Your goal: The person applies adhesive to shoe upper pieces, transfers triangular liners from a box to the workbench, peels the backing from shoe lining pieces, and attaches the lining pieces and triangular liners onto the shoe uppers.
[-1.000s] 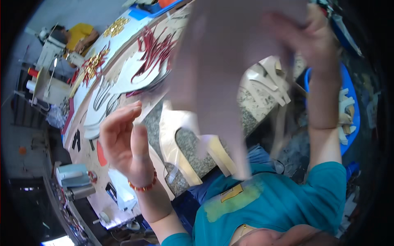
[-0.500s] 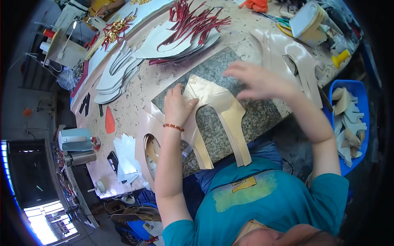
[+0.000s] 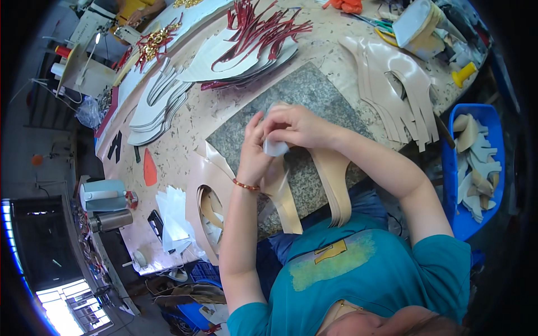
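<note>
Fingers (image 3: pixel 269 131) of both hands are closed on a small white piece (image 3: pixel 276 147) (pale, crumpled) above beige leather straps (image 3: pixel 330 185).

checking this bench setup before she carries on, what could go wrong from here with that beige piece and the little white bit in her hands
The beige cut piece has long legs that hang past the granite slab and the table edge toward her lap; they could catch or drag it off.

Both the left hand and right hand pinch the small white piece close together, so it may slip or stick askew.

The stack of beige cut pieces lies near her right forearm; a sweep could scatter it.
</note>
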`<action>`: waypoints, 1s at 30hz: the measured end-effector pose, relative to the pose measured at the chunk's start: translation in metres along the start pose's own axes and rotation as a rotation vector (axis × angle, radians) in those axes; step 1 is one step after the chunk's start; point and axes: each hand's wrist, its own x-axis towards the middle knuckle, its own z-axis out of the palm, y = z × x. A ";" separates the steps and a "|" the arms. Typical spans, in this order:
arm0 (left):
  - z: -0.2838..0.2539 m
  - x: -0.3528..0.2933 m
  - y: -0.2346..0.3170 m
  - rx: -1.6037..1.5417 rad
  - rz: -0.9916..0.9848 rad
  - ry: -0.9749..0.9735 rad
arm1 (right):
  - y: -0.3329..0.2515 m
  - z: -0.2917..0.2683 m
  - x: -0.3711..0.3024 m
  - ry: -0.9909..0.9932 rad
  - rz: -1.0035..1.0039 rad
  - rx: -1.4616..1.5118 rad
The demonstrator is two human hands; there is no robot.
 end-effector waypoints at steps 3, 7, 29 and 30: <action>-0.006 -0.006 0.003 -0.112 -0.021 -0.038 | -0.009 0.014 -0.021 0.186 0.097 0.266; -0.011 -0.021 0.021 0.295 0.128 -0.050 | -0.012 0.041 -0.045 0.206 -0.158 -0.494; -0.048 -0.190 0.100 0.322 -0.214 -0.099 | -0.008 0.023 -0.047 0.247 0.011 -0.300; -0.043 -0.167 0.093 0.321 -0.136 -0.032 | -0.022 0.012 -0.044 0.300 -0.009 -0.213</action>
